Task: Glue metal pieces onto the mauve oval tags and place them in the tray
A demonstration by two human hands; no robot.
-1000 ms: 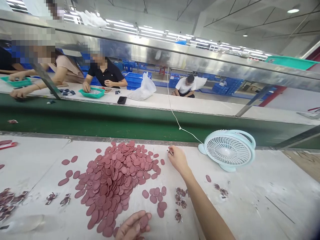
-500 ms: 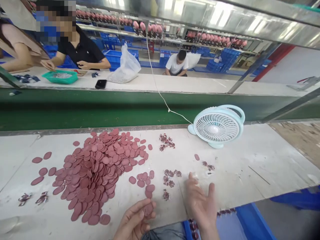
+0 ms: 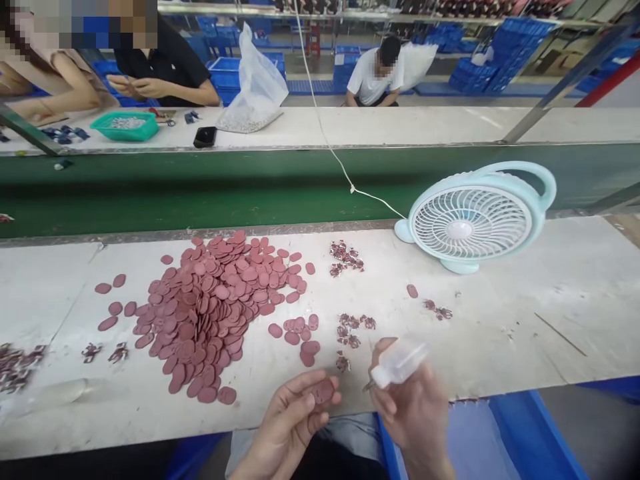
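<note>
Clock = whole view. Far left, 8 o'clock: dark bow-like clusters on the white table, blurry clear container lying just below. 10 o'clock: green basket of small pale bits, opposite bench. 8 o'clock, nearer centre: big heap of dull-red oval discs, strays around it. 11 o'clock: translucent plastic bag. 6 o'clock: left hand, thumb and fingers pinching one oval disc, flat side up, off the table. 5 o'clock: clear squeeze bottle, tilted, dark nozzle aimed at the pinched disc, not touching; right hand wrapped around it, blurred, exact finger placement can't tell. 4 o'clock: blue crate below table edge. 3 o'clock: pale-blue fan, white cord off its left side.
</note>
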